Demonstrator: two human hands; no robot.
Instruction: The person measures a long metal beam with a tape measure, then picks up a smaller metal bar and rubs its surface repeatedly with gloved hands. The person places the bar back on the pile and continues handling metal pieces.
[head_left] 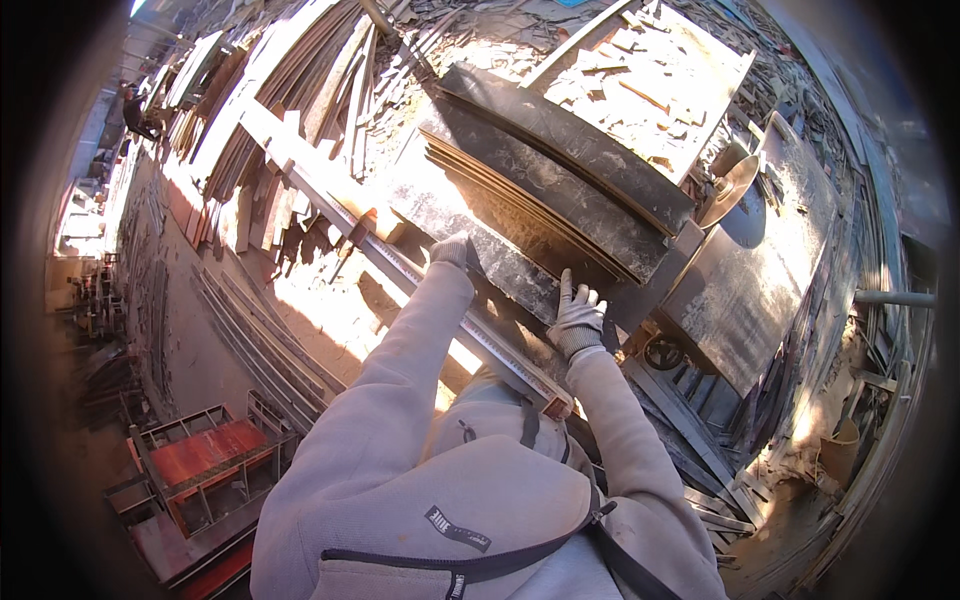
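Observation:
A dark, worn sheet of board [500,258] lies flat in front of me, with dust over its face. My left hand [453,250], in a light knitted glove, is at its near edge; the fingers are mostly hidden. At the board's right corner rests my right hand [578,318], also gloved, its fingers extended along the edge and holding nothing visible. Beyond both hands stand several stacked panels [540,185] with brown edges and black faces. Between me and the board runs a long metal rail with a scale [490,345].
To the right, a round saw blade [728,190] stands at a dusty metal table [745,300]. Long wooden strips [310,95] are piled at the far left. Offcuts [640,90] cover a board at the back. A red metal frame [205,455] stands lower left.

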